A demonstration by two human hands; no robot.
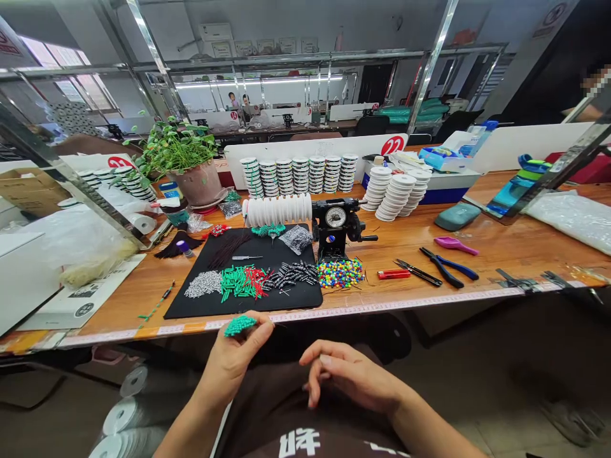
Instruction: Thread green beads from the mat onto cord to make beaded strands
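My left hand is raised below the table edge, fingers closed round a small bundle of green beads. My right hand rests over my lap with the fingers curled loosely; I cannot see anything in it. Just beyond, a black mat on the wooden table carries piles of silver beads, green and red tube beads, black pieces and, at its right edge, multicoloured round beads.
A black hand-crank winder stands behind the mat beside a row of white spools. Stacked spools, a potted plant, pliers, scissors, a red lighter and a tape measure along the front edge.
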